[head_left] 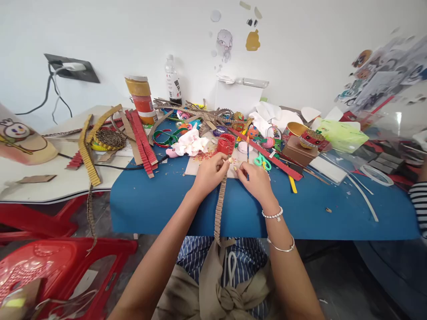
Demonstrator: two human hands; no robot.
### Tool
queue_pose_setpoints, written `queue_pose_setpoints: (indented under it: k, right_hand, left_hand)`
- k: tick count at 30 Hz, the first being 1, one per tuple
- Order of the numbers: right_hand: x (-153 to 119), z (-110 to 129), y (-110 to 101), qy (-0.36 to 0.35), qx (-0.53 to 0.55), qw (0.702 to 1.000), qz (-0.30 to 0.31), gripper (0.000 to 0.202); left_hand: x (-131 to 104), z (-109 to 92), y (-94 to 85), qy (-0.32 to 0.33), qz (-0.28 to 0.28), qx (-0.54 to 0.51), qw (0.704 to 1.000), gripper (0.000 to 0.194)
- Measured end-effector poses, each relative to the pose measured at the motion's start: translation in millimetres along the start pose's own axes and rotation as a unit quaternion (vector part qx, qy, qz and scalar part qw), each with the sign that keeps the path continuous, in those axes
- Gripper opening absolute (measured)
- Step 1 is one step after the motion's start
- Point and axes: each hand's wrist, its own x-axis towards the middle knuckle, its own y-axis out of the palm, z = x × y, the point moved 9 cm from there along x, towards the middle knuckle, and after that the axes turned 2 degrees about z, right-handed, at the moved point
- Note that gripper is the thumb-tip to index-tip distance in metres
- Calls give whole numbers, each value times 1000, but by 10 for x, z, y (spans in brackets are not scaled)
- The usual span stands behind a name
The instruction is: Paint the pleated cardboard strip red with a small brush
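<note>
Left hand [209, 174], right hand [254, 178] pinch cardboard strip [220, 204]; strip's top end hidden.

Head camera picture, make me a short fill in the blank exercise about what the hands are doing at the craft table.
1. Both hands pinch a long strip of corrugated ____.
2. The strip hangs over the edge of the ____ table.
3. The right hand wears a beaded ____ at the wrist.
4. The scissors beside the right hand have ____ handles.

Missing words: cardboard; blue; bracelet; green
</note>
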Motion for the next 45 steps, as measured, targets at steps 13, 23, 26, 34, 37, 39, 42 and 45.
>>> queue_pose_setpoints:
  k: [13, 23, 26, 34, 37, 39, 42, 45]
  right_hand:
    - [4, -7, 7, 1, 6, 1000, 1, 24]
    - [-5, -7, 14, 0, 2, 1000, 5, 23]
    - [-7, -11, 1, 6, 5, 1000, 1, 23]
    - [-19, 26, -58, 3, 45, 998, -48, 24]
    - [-31, 33, -86, -9, 66, 995, -72, 26]
    - [-48, 15, -106, -16, 103, 990, -91, 27]
    - [-109, -139, -178, 18, 210, 964, -161, 24]
    - [-265, -344, -337, 71, 320, 898, -294, 32]
  left_hand:
    - [-1, -8, -4, 1, -2, -3, 1000, 14]
    - [2, -11, 2, 1, 0, -7, 1000, 14]
    - [-12, -15, -34, 2, -13, -13, 1000, 15]
    - [-61, 71, -181, -28, -74, -23, 997, 18]
    - [-66, 101, -204, -37, -84, -25, 995, 19]
    - [-69, 142, -191, -55, -77, -44, 995, 20]
    - [-74, 192, -166, -76, -66, -79, 992, 21]
    - [-73, 209, -155, -86, -63, -90, 990, 21]
